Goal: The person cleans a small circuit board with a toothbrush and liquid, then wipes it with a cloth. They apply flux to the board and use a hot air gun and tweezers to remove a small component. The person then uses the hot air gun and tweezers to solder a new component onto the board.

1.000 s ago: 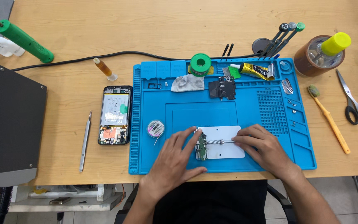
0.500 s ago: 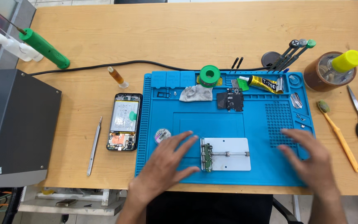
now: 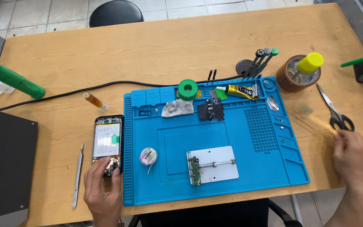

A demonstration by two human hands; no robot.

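Observation:
My left hand (image 3: pixel 103 188) rests at the table's near left, with its fingertips closed on the lower end of an opened black phone (image 3: pixel 107 141) that lies face down with its battery showing. To the right of the blue work mat (image 3: pixel 190 138), my right hand (image 3: pixel 352 162) grips the handle end of an orange-handled brush (image 3: pixel 316 120), which is blurred and raised slightly off the wood. A white holder plate (image 3: pixel 217 164) on the mat clamps a small green circuit board (image 3: pixel 195 170). Neither hand touches the plate.
Metal tweezers (image 3: pixel 77 175) lie left of the phone and a solder wick spool (image 3: pixel 148 156) sits on the mat. Scissors (image 3: pixel 337 111), a brown tape roll (image 3: pixel 286 80), a glue tube (image 3: pixel 240 90), a green solder spool (image 3: pixel 188 89), a green soldering iron (image 3: pixel 15 80) and a black box (image 3: pixel 3 164) surround the mat.
Both hands left the holder plate. The left hand moved left onto the phone's lower end; the right hand moved right off the mat and picked up the brush.

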